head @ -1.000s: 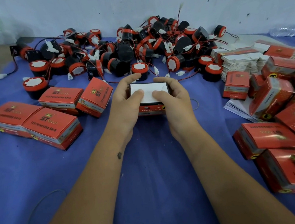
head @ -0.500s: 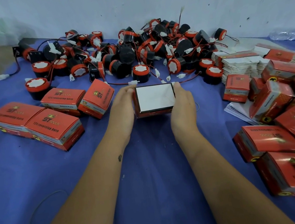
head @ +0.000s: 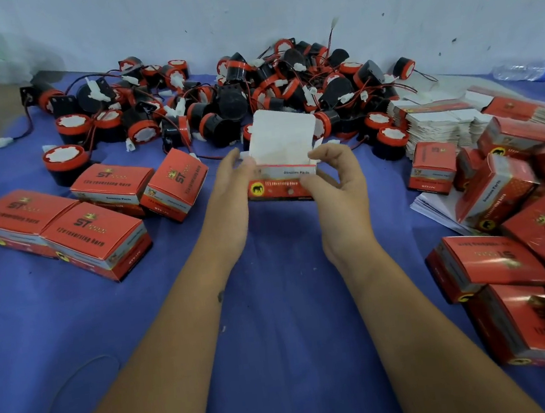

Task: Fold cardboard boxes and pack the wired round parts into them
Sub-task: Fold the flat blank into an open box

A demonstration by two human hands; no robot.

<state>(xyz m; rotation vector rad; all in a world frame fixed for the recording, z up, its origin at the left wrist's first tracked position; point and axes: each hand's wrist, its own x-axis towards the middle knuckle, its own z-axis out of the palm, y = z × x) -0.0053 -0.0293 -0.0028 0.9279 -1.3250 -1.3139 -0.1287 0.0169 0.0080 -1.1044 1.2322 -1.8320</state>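
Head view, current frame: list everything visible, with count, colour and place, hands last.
Red cardboard box with its white lid flap up: one, centre, held in both hands.
Closed red cardboard boxes: four, left on the cloth.
Red boxes heaped loosely: many, right side.
Black-and-red wired round parts: a large pile, far centre against the wall.
Flat white-and-red unfolded box blanks: one stack, far right.
Clear plastic bottle: one, lying far right.
Thin rubber band: one, near left.
Blue cloth: covers the surface.
Left hand: fingers on the box's left end.
Right hand: grip on the box's right end.
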